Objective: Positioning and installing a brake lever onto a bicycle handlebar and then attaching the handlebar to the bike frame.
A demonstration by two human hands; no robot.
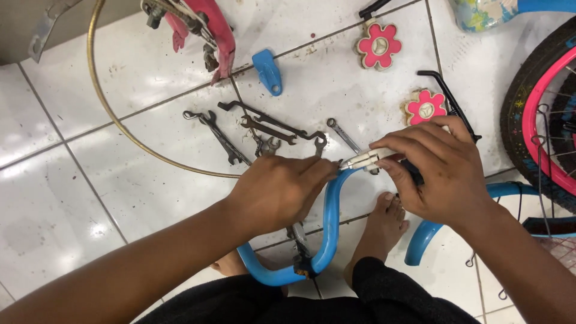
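I hold a curved blue handlebar (330, 210), a smooth painted metal tube bent in a U-shape, above the white tiled floor (72, 198). My left hand (279, 189) is clamped on the tube's upper bend, fingertips pressed at its open end. My right hand (441, 171) is closed around a small white plastic fitting (365, 159), pinched between thumb and fingers, touching that same tube end. The fitting lies between my two grips.

On the floor beyond my hands lie several dark steel wrenches (264, 129), greasy and flat, spread loosely. Two pink flower-shaped caps (378, 45) rest toward the far right, and a blue plastic bracket (267, 71) sits beside a pink frame part (210, 30). A bicycle wheel (540, 114) with a pink rim stands at the right edge.
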